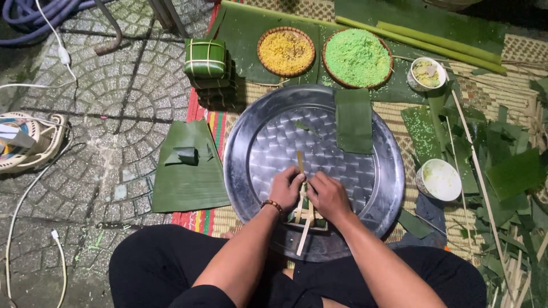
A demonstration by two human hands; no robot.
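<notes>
Centrally, both hands, left hand and right hand, pinch bamboo strips on steel tray; folded leaf lies at one o'clock.

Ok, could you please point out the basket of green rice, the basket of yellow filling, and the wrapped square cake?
basket of green rice (pixel 357 57), head view, middle of the green heap
basket of yellow filling (pixel 285 52), head view, middle of the yellow heap
wrapped square cake (pixel 205 58), head view, its tied top face
</notes>
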